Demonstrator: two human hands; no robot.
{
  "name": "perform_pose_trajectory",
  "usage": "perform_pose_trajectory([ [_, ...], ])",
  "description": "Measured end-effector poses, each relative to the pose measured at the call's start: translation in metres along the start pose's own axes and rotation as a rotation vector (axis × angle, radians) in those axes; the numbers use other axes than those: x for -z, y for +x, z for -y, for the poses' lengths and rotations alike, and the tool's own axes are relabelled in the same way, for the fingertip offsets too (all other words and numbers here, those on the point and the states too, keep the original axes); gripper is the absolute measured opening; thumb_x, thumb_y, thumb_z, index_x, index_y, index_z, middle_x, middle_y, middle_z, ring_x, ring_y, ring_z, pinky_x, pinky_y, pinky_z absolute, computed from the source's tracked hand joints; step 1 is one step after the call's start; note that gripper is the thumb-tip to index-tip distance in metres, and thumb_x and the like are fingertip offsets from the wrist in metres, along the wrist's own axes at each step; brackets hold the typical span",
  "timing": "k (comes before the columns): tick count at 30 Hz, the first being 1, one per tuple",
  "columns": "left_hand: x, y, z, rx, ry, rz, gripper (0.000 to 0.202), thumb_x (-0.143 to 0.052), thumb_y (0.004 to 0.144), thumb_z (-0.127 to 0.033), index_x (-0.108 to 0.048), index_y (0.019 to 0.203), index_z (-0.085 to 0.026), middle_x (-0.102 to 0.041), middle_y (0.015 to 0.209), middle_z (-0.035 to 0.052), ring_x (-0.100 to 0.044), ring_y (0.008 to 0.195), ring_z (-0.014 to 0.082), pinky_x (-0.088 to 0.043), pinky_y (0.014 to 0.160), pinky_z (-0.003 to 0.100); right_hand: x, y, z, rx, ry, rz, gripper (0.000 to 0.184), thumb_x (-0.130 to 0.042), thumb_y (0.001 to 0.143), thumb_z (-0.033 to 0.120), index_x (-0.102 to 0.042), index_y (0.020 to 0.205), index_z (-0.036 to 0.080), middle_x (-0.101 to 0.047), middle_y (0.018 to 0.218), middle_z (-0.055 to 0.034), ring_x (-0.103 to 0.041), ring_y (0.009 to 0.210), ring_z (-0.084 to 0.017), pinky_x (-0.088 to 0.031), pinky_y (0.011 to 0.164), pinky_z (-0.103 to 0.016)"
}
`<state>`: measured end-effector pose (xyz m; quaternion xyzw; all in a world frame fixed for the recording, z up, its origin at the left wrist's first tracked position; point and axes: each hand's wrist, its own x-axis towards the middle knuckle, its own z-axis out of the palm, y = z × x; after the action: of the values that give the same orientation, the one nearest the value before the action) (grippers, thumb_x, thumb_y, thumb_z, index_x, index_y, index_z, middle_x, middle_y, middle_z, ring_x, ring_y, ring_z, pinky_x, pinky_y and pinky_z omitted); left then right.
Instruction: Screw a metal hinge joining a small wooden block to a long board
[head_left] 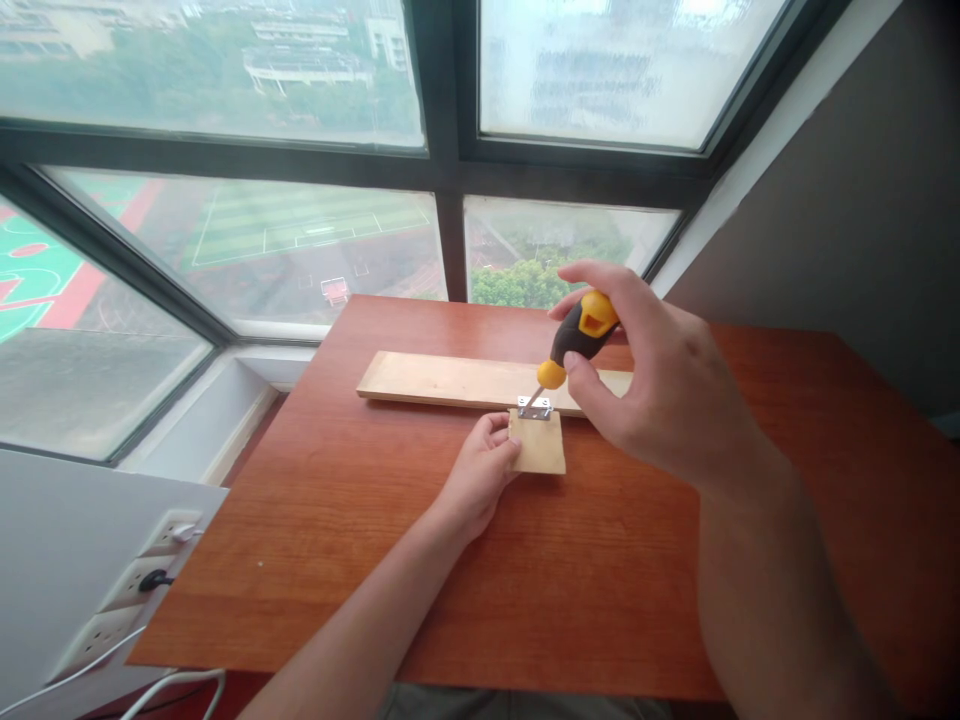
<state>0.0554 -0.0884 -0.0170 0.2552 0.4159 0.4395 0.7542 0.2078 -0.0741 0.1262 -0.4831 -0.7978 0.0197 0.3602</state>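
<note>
My right hand (637, 365) grips a black and yellow screwdriver (581, 335) by its handle, tilted, with the shaft pointing down to the left. The screwdriver's tip meets a small silver metal hinge (534, 411); whether it sits in a screw is too small to tell. One leaf of the hinge lies on a small square wooden piece (538, 450), the other on a long pale wooden board (450, 380). Fingers and thumb of my left hand (487, 465) pinch the left edge of the small square piece.
Everything rests on a reddish-brown wooden table (337, 560). Beyond its far edge stand dark-framed windows (446, 100). Wall sockets (135, 585) with a black plug and white cables (180, 680) are at the lower left. A grey wall (847, 220) rises on the right.
</note>
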Motion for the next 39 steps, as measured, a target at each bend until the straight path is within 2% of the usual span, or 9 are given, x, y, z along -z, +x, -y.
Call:
perform_pose_trajectory([
  [4,-0.0008,-0.0004,-0.0010,0.009,0.010,-0.002,0.034,-0.068,0.076,-0.014,-0.049,0.104,-0.018,-0.071,0.097,0.0069,-0.068,0.079,0.0158,-0.051,0.070,0.024,-0.0012,0.0001,-0.0017,-0.008,-0.037,-0.036,0.049,-0.058,0.085,0.021,-0.050,0.134,0.021,-0.068,0.100,-0.0039,-0.064,0.082,-0.020,-0.054,0.076,-0.037],
  [8,-0.0005,0.0006,-0.0003,0.007,0.015,-0.004,0.035,-0.067,0.074,-0.012,-0.049,0.104,-0.018,-0.071,0.095,0.0062,-0.067,0.077,0.0158,-0.051,0.068,0.024,-0.0031,0.0009,-0.0053,0.000,-0.091,-0.051,0.048,-0.061,0.087,0.032,-0.052,0.134,0.024,-0.068,0.106,-0.0055,-0.064,0.087,-0.023,-0.054,0.077,-0.039],
  [14,0.0000,0.0007,0.0005,0.003,0.008,0.001,0.035,-0.068,0.073,-0.013,-0.050,0.103,-0.018,-0.071,0.093,0.0054,-0.067,0.077,0.0155,-0.052,0.070,0.025,0.0011,-0.0016,-0.0031,0.029,0.057,0.083,0.061,-0.056,0.081,0.012,-0.043,0.140,0.024,-0.065,0.118,-0.0060,-0.064,0.092,-0.021,-0.054,0.083,-0.038],
  [19,0.0009,0.0015,0.0008,0.002,0.023,0.004,0.037,-0.068,0.072,-0.013,-0.049,0.103,-0.019,-0.071,0.095,0.0054,-0.067,0.078,0.0161,-0.051,0.068,0.024,-0.0015,-0.0010,-0.0045,-0.012,-0.061,0.013,0.051,-0.060,0.086,0.025,-0.048,0.136,0.025,-0.067,0.106,-0.0046,-0.063,0.082,-0.021,-0.055,0.078,-0.039],
  [22,0.0011,0.0017,0.0009,0.003,0.023,0.003,0.038,-0.069,0.072,-0.014,-0.049,0.103,-0.019,-0.071,0.097,0.0059,-0.067,0.080,0.0164,-0.050,0.068,0.024,-0.0025,0.0005,-0.0051,-0.014,-0.117,-0.022,0.048,-0.060,0.088,0.031,-0.049,0.134,0.025,-0.068,0.105,-0.0056,-0.063,0.084,-0.022,-0.054,0.079,-0.042],
  [27,0.0011,0.0012,0.0008,0.004,0.017,0.010,0.037,-0.069,0.073,-0.015,-0.050,0.103,-0.019,-0.071,0.097,0.0066,-0.067,0.078,0.0163,-0.052,0.069,0.026,-0.0012,0.0011,-0.0018,0.022,0.039,0.027,0.051,-0.055,0.084,0.017,-0.048,0.134,0.024,-0.067,0.115,-0.0063,-0.064,0.090,-0.021,-0.053,0.084,-0.039],
  [33,0.0009,0.0011,0.0006,0.006,0.022,0.005,0.035,-0.068,0.074,-0.014,-0.050,0.103,-0.019,-0.071,0.099,0.0064,-0.068,0.080,0.0168,-0.050,0.067,0.024,-0.0031,0.0011,-0.0047,-0.030,-0.075,-0.045,0.043,-0.059,0.088,0.030,-0.052,0.130,0.025,-0.067,0.109,-0.0075,-0.063,0.092,-0.025,-0.053,0.083,-0.044],
  [37,0.0005,0.0006,0.0004,0.002,0.019,0.009,0.036,-0.067,0.074,-0.013,-0.049,0.104,-0.019,-0.072,0.097,0.0061,-0.068,0.079,0.0167,-0.051,0.068,0.025,-0.0002,0.0005,-0.0035,0.020,0.045,0.030,0.054,-0.056,0.084,0.016,-0.045,0.137,0.024,-0.064,0.122,-0.0086,-0.063,0.098,-0.023,-0.052,0.089,-0.041],
  [39,0.0003,0.0006,0.0002,0.002,0.024,0.010,0.036,-0.067,0.074,-0.012,-0.049,0.105,-0.019,-0.072,0.097,0.0059,-0.068,0.079,0.0167,-0.051,0.068,0.025,-0.0005,0.0006,-0.0027,0.033,0.066,0.045,0.055,-0.055,0.084,0.013,-0.044,0.137,0.024,-0.066,0.119,-0.0072,-0.064,0.094,-0.021,-0.052,0.088,-0.039],
])
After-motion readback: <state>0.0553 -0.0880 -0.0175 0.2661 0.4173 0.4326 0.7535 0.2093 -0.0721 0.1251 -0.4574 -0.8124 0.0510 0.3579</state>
